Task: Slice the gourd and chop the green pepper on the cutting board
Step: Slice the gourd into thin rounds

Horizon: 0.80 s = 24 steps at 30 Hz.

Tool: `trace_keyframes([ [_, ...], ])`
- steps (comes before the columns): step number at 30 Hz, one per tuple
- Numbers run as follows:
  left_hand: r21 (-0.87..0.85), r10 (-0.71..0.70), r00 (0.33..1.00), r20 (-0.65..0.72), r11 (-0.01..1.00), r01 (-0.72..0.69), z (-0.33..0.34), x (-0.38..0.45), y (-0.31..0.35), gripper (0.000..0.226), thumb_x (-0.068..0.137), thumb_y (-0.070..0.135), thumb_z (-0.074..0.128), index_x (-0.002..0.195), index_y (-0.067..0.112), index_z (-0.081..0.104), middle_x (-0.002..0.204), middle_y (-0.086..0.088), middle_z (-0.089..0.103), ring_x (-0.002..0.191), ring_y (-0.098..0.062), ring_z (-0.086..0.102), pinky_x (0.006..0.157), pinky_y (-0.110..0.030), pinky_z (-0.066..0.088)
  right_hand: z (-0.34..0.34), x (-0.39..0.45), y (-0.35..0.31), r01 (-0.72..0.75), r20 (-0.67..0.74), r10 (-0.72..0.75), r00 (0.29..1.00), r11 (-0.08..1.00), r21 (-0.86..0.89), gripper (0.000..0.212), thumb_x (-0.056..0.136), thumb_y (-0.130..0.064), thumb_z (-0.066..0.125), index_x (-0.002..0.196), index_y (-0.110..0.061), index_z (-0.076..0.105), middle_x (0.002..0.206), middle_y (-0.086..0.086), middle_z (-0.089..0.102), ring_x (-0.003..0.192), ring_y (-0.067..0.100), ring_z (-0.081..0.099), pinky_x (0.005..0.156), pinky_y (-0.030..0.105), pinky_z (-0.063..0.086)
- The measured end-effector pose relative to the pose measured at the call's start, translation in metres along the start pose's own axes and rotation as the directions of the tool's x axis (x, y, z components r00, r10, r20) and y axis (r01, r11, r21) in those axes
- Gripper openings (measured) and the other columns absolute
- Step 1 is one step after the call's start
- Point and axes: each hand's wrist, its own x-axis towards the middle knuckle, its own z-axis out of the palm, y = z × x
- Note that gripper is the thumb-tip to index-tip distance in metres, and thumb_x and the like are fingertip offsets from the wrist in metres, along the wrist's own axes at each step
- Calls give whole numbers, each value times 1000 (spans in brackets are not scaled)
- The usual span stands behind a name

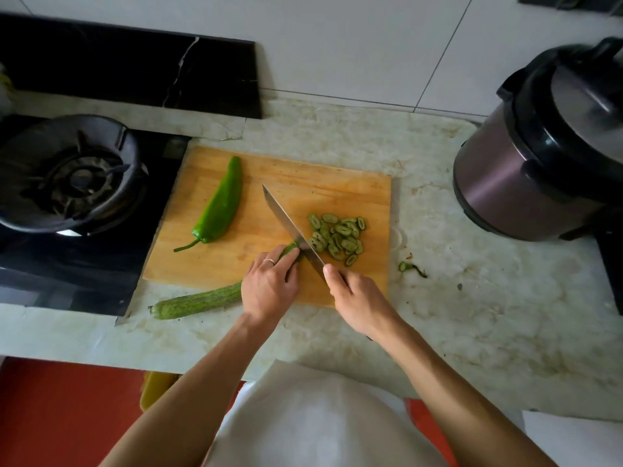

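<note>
A gas burner sits at the left edge of the marble counter, beside a wooden cutting board whose left side overlaps the black stove glass. A whole green pepper lies on the board's left half, stem toward the near-left corner. The gourd runs from the counter's front edge up onto the board's near edge, passing under the left hand, whose ringed fingers curl down on the gourd's cut end. The knife stands against that end, its tip toward the board's far edge, the handle clamped in the right hand over the board's near-right corner. A pile of gourd slices rests just right of the blade. A trimmed gourd tip lies on the counter off the board's right edge; a pressure cooker stands at the far right
</note>
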Motion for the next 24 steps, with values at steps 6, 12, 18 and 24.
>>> trace_keyframes([
  [6,-4,17,1000,-18,1000,-17,1,1,-1,29,79,19,67,106,19,78,110,-2,73,90,-29,69,63,-35,57,-7,-5,-3,5,10,-5,1000,1000,4,57,102,-56,31,86,-9,58,86,11,67,83,27,62,78,38,47],
  [12,-15,11,1000,-27,1000,-11,-1,2,1,28,79,18,68,105,19,78,110,0,73,90,-28,69,62,-35,57,-11,-5,-2,-24,36,24,999,1000,-4,60,101,-58,31,84,-7,57,72,6,60,66,22,55,56,29,37],
  [18,-17,19,999,-33,1000,-19,-3,2,2,28,79,17,68,105,19,78,109,1,73,90,-28,68,60,-34,56,-13,-4,-4,-42,60,43,997,999,-17,58,100,-60,30,73,-13,52,65,1,54,60,18,51,56,29,38],
  [24,4,37,999,-26,999,-37,0,3,-1,26,83,18,65,106,20,77,111,4,72,89,-26,67,57,-33,55,-15,1,-8,-49,86,54,995,997,-56,51,100,-62,29,70,-24,46,67,-3,50,60,13,47,52,27,34],
])
